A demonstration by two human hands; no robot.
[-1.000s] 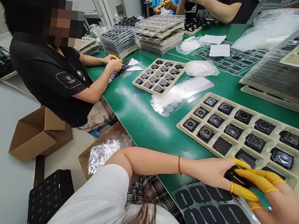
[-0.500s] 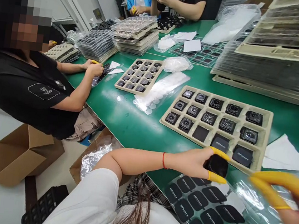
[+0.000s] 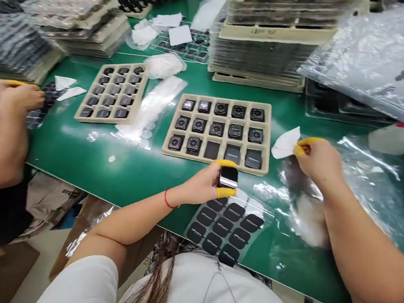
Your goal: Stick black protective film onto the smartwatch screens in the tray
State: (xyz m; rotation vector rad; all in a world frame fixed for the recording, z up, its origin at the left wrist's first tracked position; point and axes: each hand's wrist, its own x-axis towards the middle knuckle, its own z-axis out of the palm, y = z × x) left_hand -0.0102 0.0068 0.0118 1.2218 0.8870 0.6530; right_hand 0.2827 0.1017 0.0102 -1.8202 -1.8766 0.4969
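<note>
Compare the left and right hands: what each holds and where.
The left hand grips a rigid, glossy black smartwatch; the right hand pinches a thin white sheet. The left hand sits above the black sticker sheet, the right beside the watch tray. Both wear yellow finger cots.

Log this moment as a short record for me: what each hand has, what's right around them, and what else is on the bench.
Left hand: grips a black watch by its edges
Right hand: pinches a white film piece
Finger covers: yellow finger cots on both hands
Nearby: sheet of black stickers, beige tray of watches, clear plastic bag
Rest: green bench, stacked trays, co-worker's hands
</note>
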